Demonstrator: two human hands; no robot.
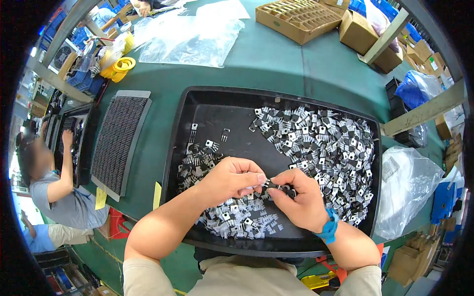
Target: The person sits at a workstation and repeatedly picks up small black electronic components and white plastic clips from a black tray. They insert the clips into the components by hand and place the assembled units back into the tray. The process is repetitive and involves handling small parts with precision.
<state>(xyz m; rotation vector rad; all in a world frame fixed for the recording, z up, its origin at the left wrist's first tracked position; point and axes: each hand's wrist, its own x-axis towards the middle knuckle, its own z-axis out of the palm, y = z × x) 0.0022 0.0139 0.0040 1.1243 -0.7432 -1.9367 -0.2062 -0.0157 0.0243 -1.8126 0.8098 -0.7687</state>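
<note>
- Right hand (298,197): thumb and fingers pinched around small black parts (283,188), above the tray (256,247).
- Left hand (236,178): fingertips nearly together beside them; cannot tell its grip.
- Parts look light, stiff; thin legs might bend, so pinch the bodies.
- Farther off, similar pieces (326,153) heap rightward.

Components (332,157) lie in a tray (242,126) on the table (276,64).
</note>
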